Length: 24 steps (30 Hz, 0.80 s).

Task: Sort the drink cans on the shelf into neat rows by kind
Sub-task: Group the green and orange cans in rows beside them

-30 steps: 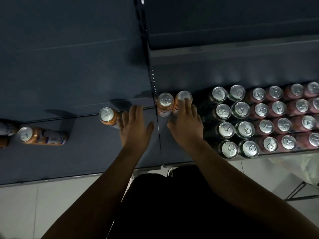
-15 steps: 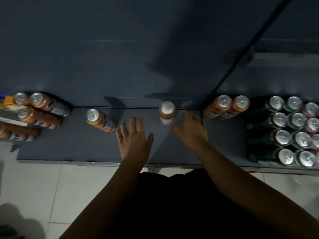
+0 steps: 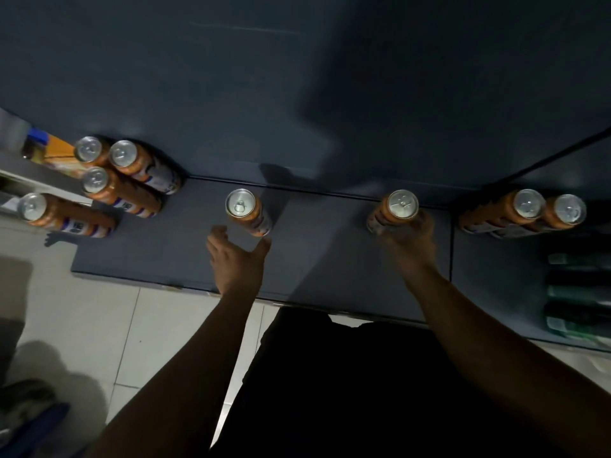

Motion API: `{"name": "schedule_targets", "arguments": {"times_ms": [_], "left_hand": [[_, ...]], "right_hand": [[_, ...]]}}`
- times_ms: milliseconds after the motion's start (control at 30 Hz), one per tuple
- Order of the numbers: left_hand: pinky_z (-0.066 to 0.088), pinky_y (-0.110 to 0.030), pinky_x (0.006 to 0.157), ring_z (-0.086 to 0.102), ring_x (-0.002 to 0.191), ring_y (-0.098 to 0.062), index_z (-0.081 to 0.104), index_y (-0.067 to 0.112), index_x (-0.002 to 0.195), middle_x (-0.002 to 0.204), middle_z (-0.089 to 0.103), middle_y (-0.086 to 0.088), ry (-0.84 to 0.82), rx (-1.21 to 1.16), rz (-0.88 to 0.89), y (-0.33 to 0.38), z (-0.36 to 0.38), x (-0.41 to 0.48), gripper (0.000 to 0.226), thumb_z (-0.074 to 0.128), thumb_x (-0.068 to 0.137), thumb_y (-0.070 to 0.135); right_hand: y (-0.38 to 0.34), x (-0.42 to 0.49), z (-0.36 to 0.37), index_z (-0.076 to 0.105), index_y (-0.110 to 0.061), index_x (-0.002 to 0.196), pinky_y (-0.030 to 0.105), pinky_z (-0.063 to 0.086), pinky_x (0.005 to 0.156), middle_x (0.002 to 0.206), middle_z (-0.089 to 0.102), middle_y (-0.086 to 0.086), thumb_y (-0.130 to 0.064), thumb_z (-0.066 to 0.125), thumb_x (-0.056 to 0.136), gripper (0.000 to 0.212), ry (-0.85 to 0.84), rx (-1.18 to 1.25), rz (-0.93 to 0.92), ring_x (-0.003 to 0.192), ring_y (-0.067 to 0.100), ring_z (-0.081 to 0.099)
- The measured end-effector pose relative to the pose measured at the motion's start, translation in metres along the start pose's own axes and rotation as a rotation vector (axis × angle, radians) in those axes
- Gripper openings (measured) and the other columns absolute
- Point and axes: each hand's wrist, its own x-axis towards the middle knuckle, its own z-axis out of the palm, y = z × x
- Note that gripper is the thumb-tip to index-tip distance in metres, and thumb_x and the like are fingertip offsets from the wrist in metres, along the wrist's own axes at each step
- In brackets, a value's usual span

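1. Orange cans are strung out along the dark shelf. There's a bunch of four at the left end and a pair past the divider on the right. Two singles stand in between, well apart.
2. Left hand is open with fingers spread wide, just in front of the loose can. The thumb is near its base, but I can't tell if it's touching.
3. Right hand looks wrapped round the lower body of the second can. It's blurry there, so I can't make out the fingers.
4. Tops look unopened, so I'd guess they're full, with a bit of heft and stiff walls. A normal squeeze shouldn't dent them.
5. They're tall, slim and smooth metal, so probably tippy and a little slick. I'd grab around the mid-body with fingers and thumb on opposite sides, not by the rim.
6. Green cans sit in shadow at the far right. They're a different kind, so I'd keep the orange ones clear of them.
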Motion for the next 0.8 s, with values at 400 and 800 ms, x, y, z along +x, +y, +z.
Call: {"name": "schedule_targets", "arguments": {"times_ms": [400, 800], "left_hand": [[0.057, -0.035, 0.093, 0.064, 0.108, -0.019, 0.046, 0.014, 0.135, 0.117, 0.062, -0.001, -0.145, -0.394, -0.022, 0.000, 0.020, 0.052, 0.075, 0.089, 0.073, 0.010], [0.057, -0.026, 0.079, 0.069, 0.080, -0.001, 0.066, 0.021, 0.109, 0.091, 0.073, 0.006, -0.244, -0.356, 0.079, 0.032, 0.030, 0.027, 0.043, 0.087, 0.072, 0.014]], "right_hand": [[0.020, 0.051, -0.002, 0.059, 0.001, 0.099, 0.046, 0.058, 0.089, 0.093, 0.067, 0.018, -0.007, 0.089, 0.068, 0.044, -0.222, -0.041, -0.146, 0.088, 0.028, 0.068], [-0.026, -0.013, -0.051, 0.055, -0.018, 0.120, 0.039, 0.057, 0.083, 0.112, 0.069, 0.002, -0.026, 0.087, 0.072, 0.058, -0.080, 0.345, 0.158, 0.102, 0.019, 0.070]]}}
